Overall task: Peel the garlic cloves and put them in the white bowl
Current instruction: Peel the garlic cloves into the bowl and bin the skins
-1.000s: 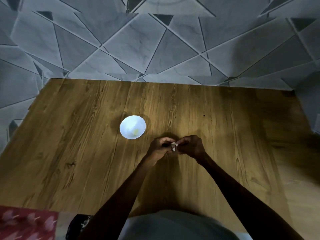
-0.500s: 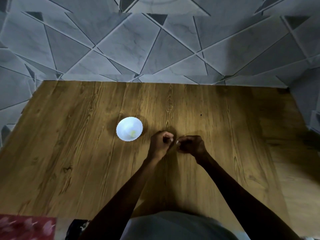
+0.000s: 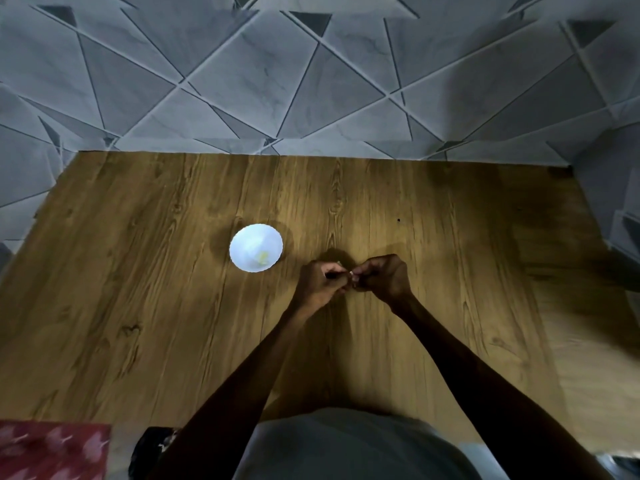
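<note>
A small white bowl (image 3: 255, 247) with a scalloped rim stands on the wooden table (image 3: 138, 306), with a pale yellow peeled clove (image 3: 263, 258) inside. Just right of it, my left hand (image 3: 320, 284) and my right hand (image 3: 382, 277) meet fingertip to fingertip above the table. Both have curled fingers and pinch a small garlic clove (image 3: 351, 274) between them; only a pale speck of it shows, the rest is hidden by my fingers.
A grey tiled wall with a triangle pattern (image 3: 311, 81) rises behind the table's far edge and on the left. A red patterned cloth (image 3: 52, 452) and a dark object (image 3: 152, 452) lie at the near left corner.
My hands were slightly apart half a second ago and have come back together on the clove. The white papery bit seen a second ago is now mostly hidden. The bowl has not moved.
</note>
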Demonstrator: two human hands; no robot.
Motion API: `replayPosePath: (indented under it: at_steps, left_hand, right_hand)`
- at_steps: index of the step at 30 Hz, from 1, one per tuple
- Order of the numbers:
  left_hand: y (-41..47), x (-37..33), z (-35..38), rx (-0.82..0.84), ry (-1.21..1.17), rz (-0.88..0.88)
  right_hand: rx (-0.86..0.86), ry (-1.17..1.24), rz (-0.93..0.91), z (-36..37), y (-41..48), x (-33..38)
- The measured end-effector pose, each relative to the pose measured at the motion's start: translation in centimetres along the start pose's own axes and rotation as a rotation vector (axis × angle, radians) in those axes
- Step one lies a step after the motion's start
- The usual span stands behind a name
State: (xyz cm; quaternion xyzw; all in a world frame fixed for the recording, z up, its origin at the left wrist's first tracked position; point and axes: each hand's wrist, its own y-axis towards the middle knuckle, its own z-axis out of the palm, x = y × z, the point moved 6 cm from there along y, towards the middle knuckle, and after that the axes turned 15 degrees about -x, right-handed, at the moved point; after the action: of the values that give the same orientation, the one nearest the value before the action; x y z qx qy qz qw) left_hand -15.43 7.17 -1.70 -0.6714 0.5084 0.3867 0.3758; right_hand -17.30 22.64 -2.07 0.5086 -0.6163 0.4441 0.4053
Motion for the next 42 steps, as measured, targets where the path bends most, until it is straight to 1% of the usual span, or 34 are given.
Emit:
replayPosePath:
  at_steps: [5,9,10,12,15,18,20,21,23,25,27,30,33,35,36,38,39,40,42]
  left_hand:
    - [-0.1,0.6,0.0,-0.026,-0.004,-0.056]
    - [-0.1,1.1,-0.1,-0.068,-0.030,-0.144]
    - [-0.1,1.2,-0.1,-0.066,-0.022,-0.163]
    - [-0.1,1.9,-0.1,-0.053,-0.017,-0.222]
    - [-0.5,3.0,-0.3,-0.061,-0.058,-0.309]
    - [-1.2,3.6,-0.8,-0.083,-0.153,-0.387]
    - [-1.7,4.1,-1.0,-0.093,-0.244,-0.509]
    - [-1.9,4.3,-0.9,-0.096,-0.310,-0.588]
    - [-2.5,4.6,-0.5,-0.102,-0.473,-0.744]
    - [-3.1,4.7,-0.1,-0.100,-0.622,-0.856]
    - [-3.8,4.7,0.5,-0.058,-0.695,-0.921]
    - [-4.8,5.4,0.8,0.001,-0.676,-0.947]
    - [-5.7,6.3,0.2,0.025,-0.495,-0.899]
    - [-6.1,6.8,-0.7,0.000,-0.313,-0.789]
    - [-6.0,6.9,-1.4,-0.037,-0.182,-0.665]
    - [-5.5,6.5,-2.9,-0.110,0.157,-0.297]
    - [-5.6,6.2,-3.4,-0.134,0.267,-0.150]
    - [-5.8,6.3,-3.7,-0.142,0.331,-0.057]
    - [-6.3,6.8,-4.0,-0.133,0.408,0.026]
  right_hand:
    - [-0.039,-0.061,-0.049,0.2,-0.2,0.2]
    - [-0.089,-0.034,-0.041,0.2,-0.2,0.1]
    - [-0.097,-0.062,-0.033,0.4,-0.1,0.0]
    - [-0.102,-0.203,-0.042,0.7,0.4,-0.5]
    - [-0.069,-0.479,-0.147,1.4,0.9,-0.7]
    - [-0.026,-0.618,-0.245,2.0,0.5,-0.2]
    - [-0.018,-0.671,-0.325,2.0,0.0,0.5]
    - [-0.005,-0.624,-0.371,2.0,-0.3,0.9]
    - [0.053,-0.387,-0.406,1.7,-1.4,1.9]
    - [0.115,-0.234,-0.364,1.4,-3.0,2.5]
    - [0.105,-0.186,-0.323,1.3,-4.2,2.5]
    - [0.048,-0.219,-0.312,1.2,-5.0,1.8]
    - [-0.019,-0.312,-0.359,1.3,-5.7,1.4]
    - [-0.045,-0.372,-0.336,1.4,-6.2,1.1]
    - [-0.042,-0.405,-0.304,1.4,-6.4,0.7]
    - [-0.014,-0.517,-0.251,1.8,-6.9,-0.3]
    - [-0.001,-0.577,-0.248,1.9,-7.2,-0.8]
    - [0.009,-0.630,-0.251,2.1,-7.3,-1.3]
    - [0.028,-0.739,-0.257,2.2,-7.5,-1.7]
